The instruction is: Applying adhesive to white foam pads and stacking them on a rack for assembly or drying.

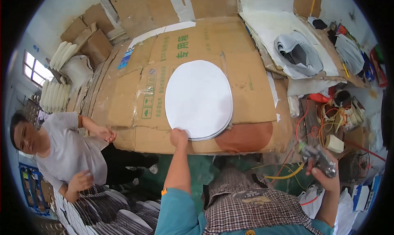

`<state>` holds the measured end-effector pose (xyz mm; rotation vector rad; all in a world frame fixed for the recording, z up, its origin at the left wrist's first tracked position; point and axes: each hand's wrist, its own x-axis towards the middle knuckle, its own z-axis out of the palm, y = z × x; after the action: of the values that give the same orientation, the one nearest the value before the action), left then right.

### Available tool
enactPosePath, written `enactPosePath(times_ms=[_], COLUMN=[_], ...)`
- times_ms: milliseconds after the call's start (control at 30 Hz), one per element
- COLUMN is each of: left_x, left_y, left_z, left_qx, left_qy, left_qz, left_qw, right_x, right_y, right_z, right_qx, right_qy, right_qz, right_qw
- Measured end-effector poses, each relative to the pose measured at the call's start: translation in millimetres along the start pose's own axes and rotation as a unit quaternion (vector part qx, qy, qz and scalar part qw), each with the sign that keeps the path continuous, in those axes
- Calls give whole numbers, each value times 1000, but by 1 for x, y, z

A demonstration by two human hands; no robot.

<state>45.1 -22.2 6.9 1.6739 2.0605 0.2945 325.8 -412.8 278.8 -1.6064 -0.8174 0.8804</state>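
A stack of white oval sheets lies on the cardboard-covered table in front of me. My left hand is closed on the near left edge of the stack, fingers partly hidden from above. Off to the right, beyond the table's near edge, my right hand is wrapped round a spray gun with a grey, partly clear body. A yellow hose runs near the gun's handle. The gun is held apart from the sheets.
Cardboard covers the table, with a reddish-brown patch by its near edge. Another person stands at the left. Tangled orange hoses lie at the right, below a grey rolled piece. Cream pads are stacked far left.
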Motion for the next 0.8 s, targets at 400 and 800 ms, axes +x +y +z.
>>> enactPosePath(times_ms=[400, 800], left_x=[11, 17], left_y=[-7, -23], left_z=[16, 21], left_qx=[22, 27], left_qy=[60, 93], left_qz=[55, 87], left_qw=[996, 992], right_x=[17, 29], right_y=[11, 28], right_z=[26, 43], right_qx=[92, 67], right_qy=[23, -59], right_qz=[-29, -16], right_qw=[995, 996])
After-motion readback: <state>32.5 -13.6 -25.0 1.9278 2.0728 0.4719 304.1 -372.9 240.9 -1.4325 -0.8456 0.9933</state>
